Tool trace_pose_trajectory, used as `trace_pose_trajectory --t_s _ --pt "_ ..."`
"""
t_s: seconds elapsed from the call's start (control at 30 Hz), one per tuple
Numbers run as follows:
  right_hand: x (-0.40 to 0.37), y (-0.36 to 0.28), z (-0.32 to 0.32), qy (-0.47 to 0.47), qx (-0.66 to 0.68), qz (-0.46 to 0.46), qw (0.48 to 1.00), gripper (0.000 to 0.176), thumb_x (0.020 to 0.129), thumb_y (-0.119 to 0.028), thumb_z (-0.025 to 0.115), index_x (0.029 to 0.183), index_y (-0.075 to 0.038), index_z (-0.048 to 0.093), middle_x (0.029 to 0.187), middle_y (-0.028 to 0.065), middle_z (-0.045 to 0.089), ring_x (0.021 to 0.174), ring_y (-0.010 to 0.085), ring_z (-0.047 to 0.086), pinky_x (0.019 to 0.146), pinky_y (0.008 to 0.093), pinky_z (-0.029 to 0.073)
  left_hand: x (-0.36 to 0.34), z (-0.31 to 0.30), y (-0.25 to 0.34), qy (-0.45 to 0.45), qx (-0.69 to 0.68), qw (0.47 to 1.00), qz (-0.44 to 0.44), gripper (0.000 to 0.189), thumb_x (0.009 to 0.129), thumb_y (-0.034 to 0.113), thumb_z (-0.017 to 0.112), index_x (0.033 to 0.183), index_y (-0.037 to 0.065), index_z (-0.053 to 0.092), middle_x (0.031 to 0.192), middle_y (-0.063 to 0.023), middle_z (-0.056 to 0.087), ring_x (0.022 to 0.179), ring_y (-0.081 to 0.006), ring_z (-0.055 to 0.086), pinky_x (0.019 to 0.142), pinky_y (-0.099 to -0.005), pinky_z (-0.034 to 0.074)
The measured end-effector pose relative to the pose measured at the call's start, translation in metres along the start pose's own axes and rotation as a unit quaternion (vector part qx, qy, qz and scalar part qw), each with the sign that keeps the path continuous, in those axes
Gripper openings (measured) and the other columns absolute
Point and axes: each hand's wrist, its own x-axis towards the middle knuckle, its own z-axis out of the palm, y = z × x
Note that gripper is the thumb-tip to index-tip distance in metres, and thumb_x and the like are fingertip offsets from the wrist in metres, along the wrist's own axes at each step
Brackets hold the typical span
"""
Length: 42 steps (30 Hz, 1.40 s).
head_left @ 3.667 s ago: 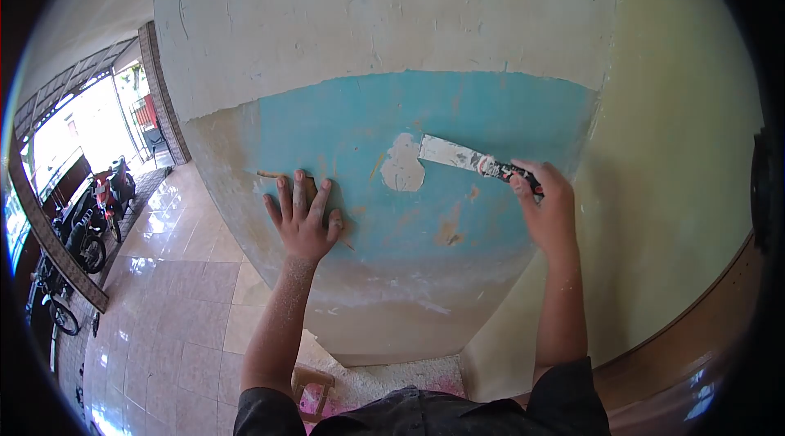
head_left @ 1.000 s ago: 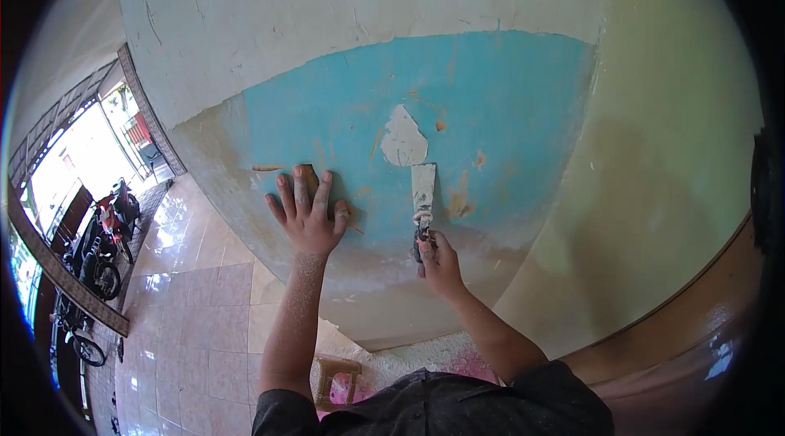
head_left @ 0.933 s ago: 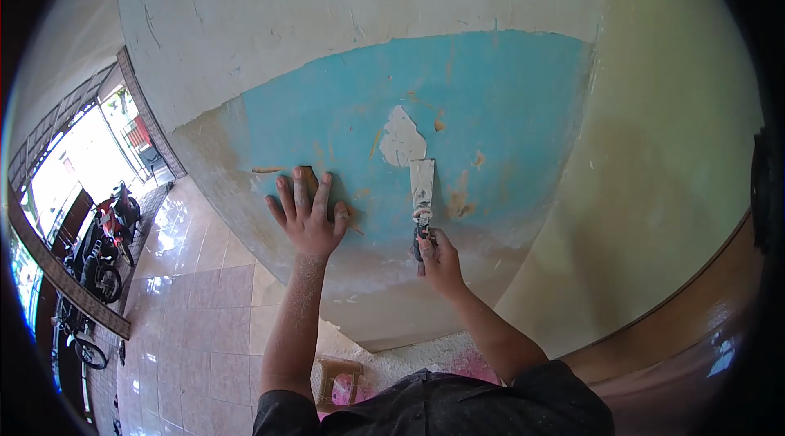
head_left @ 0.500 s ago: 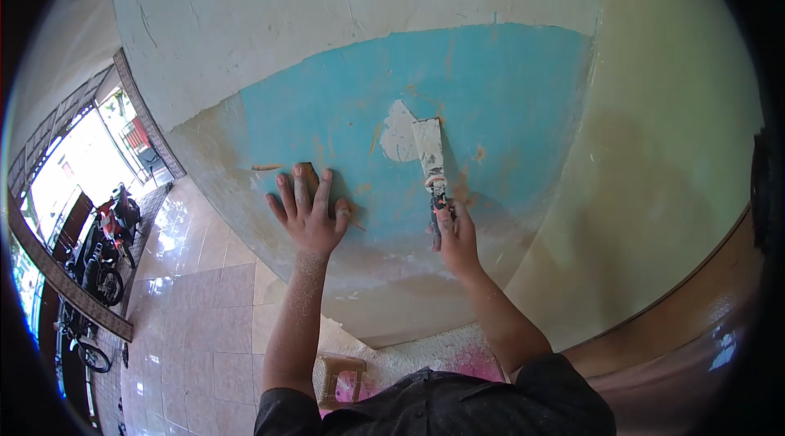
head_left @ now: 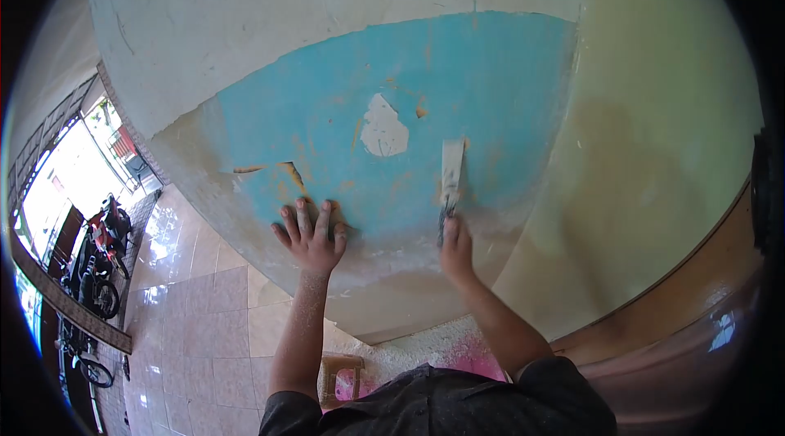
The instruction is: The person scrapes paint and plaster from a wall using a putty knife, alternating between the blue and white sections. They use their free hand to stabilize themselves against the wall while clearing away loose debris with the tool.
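My left hand (head_left: 311, 238) lies with fingers spread against the lower part of the blue wall patch (head_left: 327, 101). My right hand (head_left: 456, 248) is wrapped round the dark handle of a putty knife (head_left: 451, 170), its pale blade pointing up at the blue paint. Up and left of the blade is a white patch (head_left: 383, 129) with a ragged outline. Brownish gouges mark the paint, among them a long gouge (head_left: 294, 177) just above my left fingertips. Pale dust coats my left forearm.
Bare pale wall (head_left: 245, 11) borders the blue above, and a yellowish wall (head_left: 654, 125) meets it at right. Below stand a small stool (head_left: 331, 375) and a pink, dust-strewn floor area (head_left: 466, 354). Motorcycles (head_left: 102, 272) are parked beyond the tiled floor (head_left: 200, 313) at left.
The putty knife has moved right and down, away from the white patch, which shows whole now. My left hand has slid lower on the wall, uncovering the long gouge. The view has shifted slightly.
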Motion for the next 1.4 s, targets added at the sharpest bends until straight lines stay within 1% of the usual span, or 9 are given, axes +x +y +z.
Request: trace_pose_trajectory --t_s 0.3,0.37,0.53,0.67,0.83,0.9,1.03,1.27,1.4 --pt "-0.055 0.124 -0.02 -0.012 -0.056 0.027 0.998 0.04 0.105 -0.041 0.039 0.096 -0.005 0.054 0.07 0.0088 0.053 0.061 0.0176 0.055 0.059 0.0348 0.045 -0.01 0.006 0.002 -0.001 -0.016 0.999 -0.029 0.05 0.095 0.046 0.047 0.139 0.026 0.056 0.156 -0.0154 0.035 0.148 -0.0411 0.018 0.118 -0.0604 0.002" --pt "-0.076 0.141 -0.022 -0.081 0.086 0.229 0.966 0.042 0.105 -0.041 0.037 0.098 -0.004 0.055 0.077 0.011 0.056 0.071 0.0238 0.059 0.069 0.0405 0.047 -0.013 0.005 0.002 0.006 -0.022 0.999 -0.023 0.049 0.095 0.046 0.047 0.139 0.026 0.056 0.156 -0.0155 0.035 0.148 -0.0412 0.019 0.118 -0.0604 0.002" --pt "0.05 0.046 -0.054 0.074 -0.016 0.007 0.997 0.044 0.105 -0.046 0.037 0.091 -0.008 0.052 0.073 0.0008 0.05 0.063 0.0121 0.051 0.053 0.0288 0.039 -0.007 0.004 0.003 0.018 -0.017 1.0 0.002 0.051 0.096 0.043 0.046 0.14 0.019 0.053 0.156 -0.019 0.034 0.148 -0.0443 0.019 0.118 -0.0608 0.003" --pt "0.089 -0.045 -0.088 0.074 -0.01 0.018 0.997 0.047 0.105 -0.047 0.036 0.09 -0.007 0.055 0.067 0.0 0.048 0.062 0.0132 0.052 0.053 0.0301 0.042 -0.009 0.004 0.004 0.014 -0.016 1.0 -0.007 0.052 0.096 0.042 0.046 0.141 0.018 0.052 0.156 -0.0192 0.034 0.148 -0.044 0.019 0.117 -0.0616 0.004" --pt "0.032 0.108 -0.076 0.111 -0.14 -0.038 0.983 0.045 0.105 -0.04 0.036 0.099 -0.001 0.056 0.082 0.0108 0.058 0.073 0.021 0.059 0.067 0.0376 0.048 -0.013 0.006 0.007 0.003 -0.006 1.0 -0.016 0.054 0.094 0.042 0.047 0.141 0.017 0.052 0.156 -0.0197 0.034 0.147 -0.0456 0.02 0.117 -0.0635 0.005" --pt "-0.018 0.167 -0.075 -0.056 0.038 0.191 0.979 0.053 0.105 -0.046 0.034 0.115 0.001 0.056 0.104 0.0156 0.061 0.097 0.0272 0.059 0.086 0.0399 0.046 -0.015 0.006 0.008 0.005 -0.01 1.0 -0.019 0.056 0.093 0.042 0.048 0.141 0.015 0.052 0.156 -0.0202 0.033 0.147 -0.0463 0.019 0.116 -0.0642 0.004" --pt "0.016 0.109 -0.09 0.083 -0.134 -0.008 0.988 0.048 0.104 -0.039 0.037 0.108 0.004 0.058 0.098 0.0272 0.062 0.09 0.0428 0.061 0.084 0.0452 0.047 -0.021 0.008 0.008 0.009 -0.003 1.0 -0.006 0.056 0.094 0.043 0.047 0.141 0.014 0.052 0.156 -0.021 0.032 0.147 -0.0459 0.018 0.116 -0.0645 0.004" --pt "0.134 -0.054 -0.157 0.142 -0.177 -0.015 0.974 0.055 0.105 -0.041 0.034 0.108 0.007 0.061 0.104 0.0265 0.065 0.1 0.0409 0.062 0.087 0.0457 0.046 -0.048 0.015 0.02 -0.025 0.001 0.999 -0.028 0.06 0.096 0.046 0.043 0.143 0.01 0.048 0.158 -0.0233 0.025 0.148 -0.0478 0.009 0.114 -0.067 0.0" --pt "0.104 0.072 -0.159 0.127 -0.197 -0.029 0.972 0.059 0.105 -0.046 0.033 0.118 0.006 0.058 0.114 0.0296 0.062 0.111 0.0419 0.059 0.095 0.0446 0.044 -0.073 0.023 0.032 -0.057 -0.008 0.997 -0.049 0.062 0.096 0.049 0.044 0.148 0.017 0.042 0.161 -0.0224 0.015 0.148 -0.0494 0.004 0.112 -0.0717 -0.002"
